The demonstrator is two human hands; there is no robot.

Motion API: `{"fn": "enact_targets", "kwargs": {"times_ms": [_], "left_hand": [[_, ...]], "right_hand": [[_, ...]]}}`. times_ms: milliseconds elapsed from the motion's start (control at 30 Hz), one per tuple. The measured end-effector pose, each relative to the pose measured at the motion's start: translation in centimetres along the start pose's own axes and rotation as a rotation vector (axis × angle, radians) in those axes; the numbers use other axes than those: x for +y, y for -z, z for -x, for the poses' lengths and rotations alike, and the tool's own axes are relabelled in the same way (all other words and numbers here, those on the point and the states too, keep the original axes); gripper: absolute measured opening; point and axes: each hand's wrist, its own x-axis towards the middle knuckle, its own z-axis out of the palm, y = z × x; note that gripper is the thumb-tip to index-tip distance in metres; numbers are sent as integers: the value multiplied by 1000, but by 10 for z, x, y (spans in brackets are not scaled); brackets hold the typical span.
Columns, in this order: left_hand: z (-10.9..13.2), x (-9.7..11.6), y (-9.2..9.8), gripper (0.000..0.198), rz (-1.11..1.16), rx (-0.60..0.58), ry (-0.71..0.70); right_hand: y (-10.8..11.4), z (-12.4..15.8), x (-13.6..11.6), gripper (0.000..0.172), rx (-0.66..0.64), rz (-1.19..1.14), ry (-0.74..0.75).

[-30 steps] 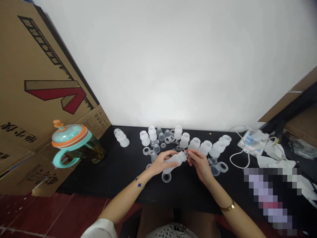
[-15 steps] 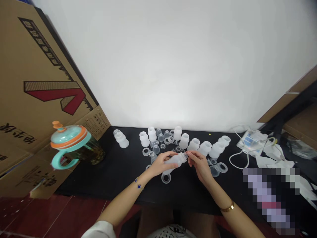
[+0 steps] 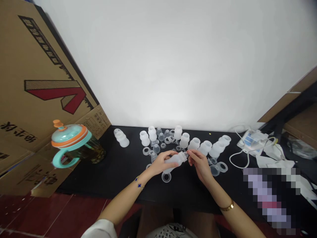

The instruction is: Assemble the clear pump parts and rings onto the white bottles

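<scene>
A white translucent baby bottle (image 3: 170,164) lies tilted in my left hand (image 3: 160,162), its neck pointing up to the right. My left fingers and thumb wrap round its body. At the bottle's mouth, the fingertips of my right hand (image 3: 198,162) pinch the clear teat (image 3: 185,154). Just below the bottle a clear ring (image 3: 166,177) rests on the black table. Behind my hands stand several open white bottles (image 3: 184,140), with clear domed caps (image 3: 161,136) and loose rings (image 3: 146,150) among them.
At the left stands a large jug (image 3: 76,142) with an orange and teal lid, before a cardboard box (image 3: 32,66). A bottle with a teat (image 3: 122,138) stands apart on the black table (image 3: 111,172). White cables (image 3: 237,162) and papers (image 3: 274,162) lie at the right.
Both hands stay almost in place on the bottle and its teat. The whole view has shifted very slightly.
</scene>
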Motion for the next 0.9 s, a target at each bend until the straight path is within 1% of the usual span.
{"fn": "enact_targets", "kwargs": {"times_ms": [233, 667, 900], "left_hand": [[0, 2, 0, 55, 18, -17, -11], [-1, -3, 0, 53, 19, -3, -25], [-1, -3, -1, 54, 9, 0, -20]], "right_hand": [[1, -1, -1, 32, 6, -45, -24], [3, -3, 3, 29, 7, -35, -4], [3, -3, 4, 27, 0, -18, -2]]}}
